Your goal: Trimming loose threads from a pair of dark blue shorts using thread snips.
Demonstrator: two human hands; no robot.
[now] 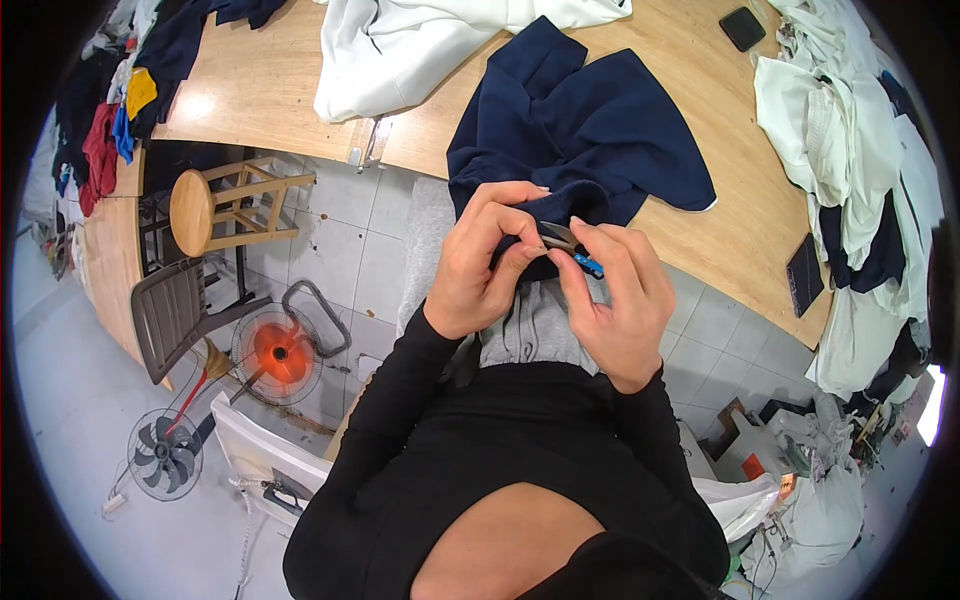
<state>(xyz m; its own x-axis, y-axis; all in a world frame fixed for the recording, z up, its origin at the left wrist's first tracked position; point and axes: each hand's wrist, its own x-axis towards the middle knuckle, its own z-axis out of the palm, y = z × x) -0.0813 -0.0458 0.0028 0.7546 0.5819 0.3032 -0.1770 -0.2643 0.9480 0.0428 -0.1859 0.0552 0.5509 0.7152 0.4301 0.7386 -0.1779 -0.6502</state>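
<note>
Navy cloth [575, 120] on table [270, 85], overhanging nr edge.
L hand [485, 258], fingers curled, pinches cloth edge; R hand [625, 295] pinches blue snips [588, 264] btwn thumb & fingers, blades by L fingertips.

The navy garment [545, 110] is matt cloth; the tool [588, 265], grey metal and blue plastic; the tabletop [265, 75], smooth, lightly glossy wood; the stool [190, 213], smooth wood.

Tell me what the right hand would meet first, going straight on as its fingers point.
The right hand would probably meet the navy garment first, bunched just ahead; exact depth is unclear.
</note>
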